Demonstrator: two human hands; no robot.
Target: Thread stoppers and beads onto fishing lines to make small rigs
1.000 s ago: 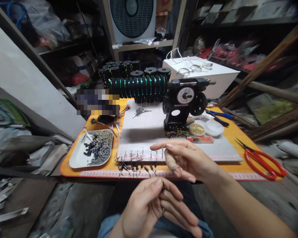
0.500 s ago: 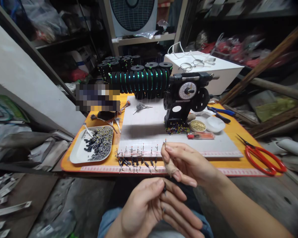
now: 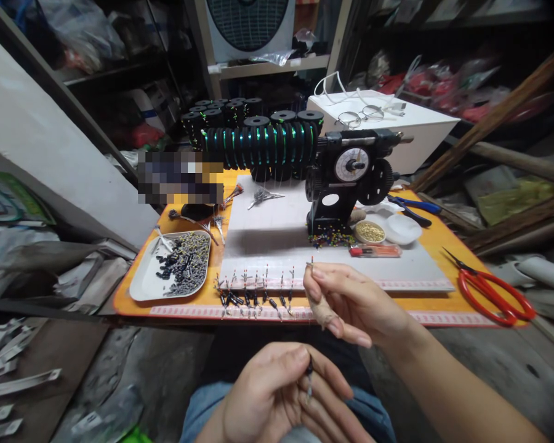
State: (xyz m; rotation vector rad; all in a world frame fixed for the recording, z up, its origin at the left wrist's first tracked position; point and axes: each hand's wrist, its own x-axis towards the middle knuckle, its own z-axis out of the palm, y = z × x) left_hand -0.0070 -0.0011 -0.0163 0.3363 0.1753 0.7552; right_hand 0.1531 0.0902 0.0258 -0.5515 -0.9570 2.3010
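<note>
My left hand (image 3: 277,394) is low over my lap, its fingertips pinched on a small black sinker piece (image 3: 309,371) with a thin wire end. My right hand (image 3: 351,304) is above it at the table's front edge, thumb and forefinger pinched on a thin pin (image 3: 311,263) with a red tip; one finger is wrapped in tan tape. Just left of the right hand, a row of similar small rigs (image 3: 253,292) stands along the front of the white board (image 3: 277,246).
On the orange table (image 3: 443,246) stand a black winding machine (image 3: 346,184) with a row of green-lined spools (image 3: 258,147), a white tray of dark pieces (image 3: 178,271), a dish of gold beads (image 3: 369,232), red scissors (image 3: 489,292) and blue pliers (image 3: 413,206).
My right hand closed from spread fingers into a pinch on the pin and rose slightly. My left hand dropped lower, and the black piece now shows at its fingertips.
</note>
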